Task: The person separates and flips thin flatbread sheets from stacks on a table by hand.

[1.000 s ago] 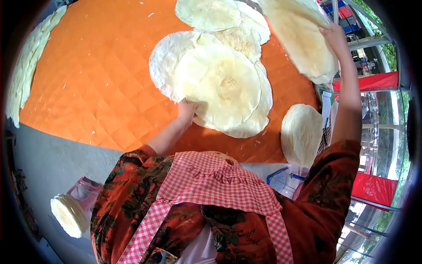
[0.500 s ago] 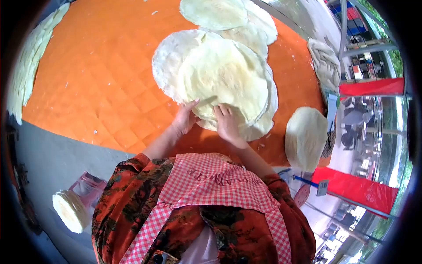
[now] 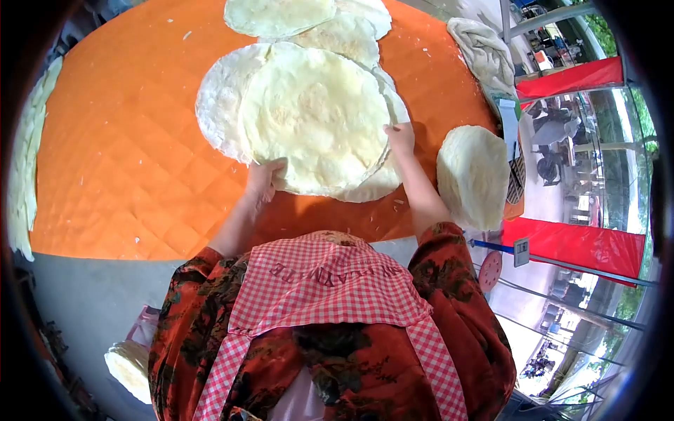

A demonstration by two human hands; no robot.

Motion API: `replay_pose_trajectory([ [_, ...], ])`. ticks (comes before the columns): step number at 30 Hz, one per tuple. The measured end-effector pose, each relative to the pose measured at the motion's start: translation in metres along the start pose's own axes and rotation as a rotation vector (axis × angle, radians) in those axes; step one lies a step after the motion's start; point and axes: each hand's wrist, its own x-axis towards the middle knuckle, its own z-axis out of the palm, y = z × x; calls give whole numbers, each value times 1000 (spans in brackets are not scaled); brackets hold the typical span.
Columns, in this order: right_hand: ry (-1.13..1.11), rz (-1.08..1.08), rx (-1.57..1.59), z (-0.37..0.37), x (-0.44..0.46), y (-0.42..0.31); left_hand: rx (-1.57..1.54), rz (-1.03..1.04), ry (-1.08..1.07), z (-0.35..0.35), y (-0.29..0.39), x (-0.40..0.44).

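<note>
A large, thin, pale round flatbread (image 3: 316,116) lies on top of overlapping ones on the orange table cover. At its lower-left rim my left hand (image 3: 264,179) is closed, thumb over the upper face and the other fingers partly hidden. My right hand (image 3: 400,138) pinches the rim on the right side. Beneath, another flatbread (image 3: 217,105) sticks out to the left, and more edges show at the lower right. Farther back, more flatbreads (image 3: 281,15) overlap one another.
An oblong pile of flatbread (image 3: 472,179) sits at the table's right edge, near a crumpled cloth (image 3: 483,52). Long pale sheets (image 3: 27,161) line the far left edge of the orange cover (image 3: 126,140). More rounds (image 3: 128,368) are low at the left, below table level.
My right hand has gone from the flatbread's near side to its right rim. My left hand keeps to the lower-left rim. The flatbread's surface looks flatter, and the camera view has shifted.
</note>
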Motion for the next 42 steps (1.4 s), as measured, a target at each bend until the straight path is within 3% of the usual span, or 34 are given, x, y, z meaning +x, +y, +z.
replay_pose_trajectory([
  [1,-121,11,-33,0,1,4,-7,14,9,1,-2,1],
  [5,-142,101,5,-33,-14,-58,-26,71,7,2,-7,2],
  [10,-425,-12,710,-61,3,-101,-35,20,5,1,-6,1],
  [13,-500,-10,1122,-109,-1,-135,-65,-26,-210,-30,-15,19],
  [15,-510,37,1297,-109,-1,-124,-135,-36,-104,-17,-18,17],
  [16,-499,147,1249,-81,1,-91,-173,-37,-51,-13,-17,16],
  [18,-479,360,1142,-23,6,-32,-166,-112,-184,-16,-1,5],
  [20,-478,443,374,-48,-25,-67,-140,-138,-197,-13,7,-5],
  [23,-383,333,683,2,-18,-18,-93,-115,-64,-8,4,-8],
  [26,-253,71,229,9,-15,-17,-80,-113,-25,-6,0,-1],
  [27,-200,67,216,2,-21,-29,-70,-109,-16,-3,2,-6],
  [30,-244,102,229,2,-16,-24,-75,-110,-27,-2,3,-8],
  [33,-410,191,545,-2,-11,-26,-80,-119,-35,-7,0,-3],
  [36,-404,479,903,-10,-11,-44,-66,-106,-42,-5,0,-5],
  [39,-733,650,1392,-35,-6,-60,-57,-84,-95,-5,2,-7],
  [42,-729,484,1149,-53,0,-91,-91,-48,-149,-6,3,-10],
])
